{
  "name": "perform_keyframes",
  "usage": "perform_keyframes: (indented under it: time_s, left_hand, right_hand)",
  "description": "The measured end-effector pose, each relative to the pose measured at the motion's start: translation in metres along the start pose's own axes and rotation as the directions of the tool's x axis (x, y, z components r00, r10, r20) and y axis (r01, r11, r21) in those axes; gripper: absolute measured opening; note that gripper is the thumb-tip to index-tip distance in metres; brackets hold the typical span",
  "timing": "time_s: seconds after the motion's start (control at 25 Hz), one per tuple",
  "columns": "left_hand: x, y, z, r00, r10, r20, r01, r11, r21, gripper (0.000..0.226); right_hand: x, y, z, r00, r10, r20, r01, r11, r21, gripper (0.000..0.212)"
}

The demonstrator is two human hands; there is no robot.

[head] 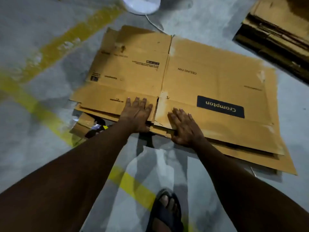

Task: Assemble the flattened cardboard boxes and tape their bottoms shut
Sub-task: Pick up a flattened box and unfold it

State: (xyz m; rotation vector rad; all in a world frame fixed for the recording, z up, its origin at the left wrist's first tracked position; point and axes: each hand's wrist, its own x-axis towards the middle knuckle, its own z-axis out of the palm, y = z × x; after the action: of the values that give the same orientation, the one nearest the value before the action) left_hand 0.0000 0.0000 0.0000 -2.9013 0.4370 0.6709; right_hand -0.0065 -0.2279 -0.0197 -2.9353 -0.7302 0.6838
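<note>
Left hand (138, 113): flat, fingers spread, palm down on the near flap of the top flattened box (192, 77), thumb tucked at the flap's near edge. Looks like it's hooking that edge, can't tell for sure. Right hand (184, 126): also open, fingers splayed, palm pressing the adjacent flap just right of the slit between the two flaps; thumb curls around the near edge. Neither hand is closed on anything.

Hands sit close together, either side of the flap slit, both touching the cardboard. Both forearms are bare and reach forward from the bottom of the frame.

Top flattened box lies printed side up on a stack of flattened boxes (250, 156) on the floor (41, 139). Print reads upside down from this view: "Crompton" on a dark label (220, 107) near the right hand, "CEILING FAN" further out. Vertical crease runs up from the slit through the panel.

More cardboard scraps (83, 126) poke out under the stack's near-left corner, with something shiny among them; too blurred to identify.

Floor is grey concrete with yellow painted lines (132, 185). A foot in a dark sandal (164, 210) stands near the bottom edge. A second pile of cardboard (275, 30) sits at top right, well apart from the stack. A white rounded object (142, 4) with a white cord sits at top centre.
</note>
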Motion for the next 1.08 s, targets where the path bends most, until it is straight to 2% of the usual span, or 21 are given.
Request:
perform_keyframes:
  time_s: [0.04,0.16,0.36,0.52,0.64,0.72,0.84,0.96,1.08]
  left_hand:
    - [0.002,0.003,0.004,1.0,-0.005,0.02,0.005,1.0,0.03,0.097]
    - [0.008,0.008,0.013,0.998,-0.04,-0.039,0.039,0.999,-0.029,0.088]
    - [0.013,0.011,0.005,0.999,0.007,-0.053,-0.006,1.0,0.024,0.069]
    - [0.006,0.0,-0.03,0.993,-0.002,-0.12,0.005,1.0,0.03,0.046]
    - [-0.021,-0.018,-0.063,0.979,-0.025,-0.202,0.037,0.998,0.059,0.04]
    - [-0.051,-0.037,-0.088,0.969,-0.029,-0.246,0.048,0.996,0.071,0.033]
    - [-0.114,-0.074,-0.133,0.952,-0.093,-0.29,0.09,0.996,-0.024,0.029]
    - [-0.213,-0.119,-0.18,0.922,-0.193,-0.334,0.193,0.981,-0.033,0.029]
    - [-0.328,-0.157,-0.203,0.863,-0.26,-0.433,0.268,0.962,-0.045,0.022]
  right_hand:
    - [-0.002,0.002,0.005,1.0,0.025,-0.017,-0.025,1.0,-0.011,0.092]
    - [-0.007,0.007,0.012,0.986,0.121,-0.114,-0.124,0.992,-0.025,0.081]
    - [-0.008,0.017,0.008,0.981,0.126,-0.15,-0.13,0.991,-0.017,0.076]
    - [-0.007,0.016,-0.019,0.945,0.176,-0.276,-0.187,0.982,-0.016,0.062]
    - [-0.018,-0.009,-0.057,0.906,0.173,-0.385,-0.187,0.982,0.001,0.047]
    - [-0.031,-0.035,-0.093,0.909,0.148,-0.39,-0.162,0.987,-0.002,0.045]
    - [-0.046,-0.08,-0.157,0.91,0.075,-0.407,-0.115,0.99,-0.076,0.045]
    - [-0.071,-0.155,-0.224,0.882,-0.037,-0.469,-0.045,0.986,-0.161,0.04]
    - [-0.105,-0.241,-0.265,0.845,-0.133,-0.518,0.034,0.98,-0.196,0.034]
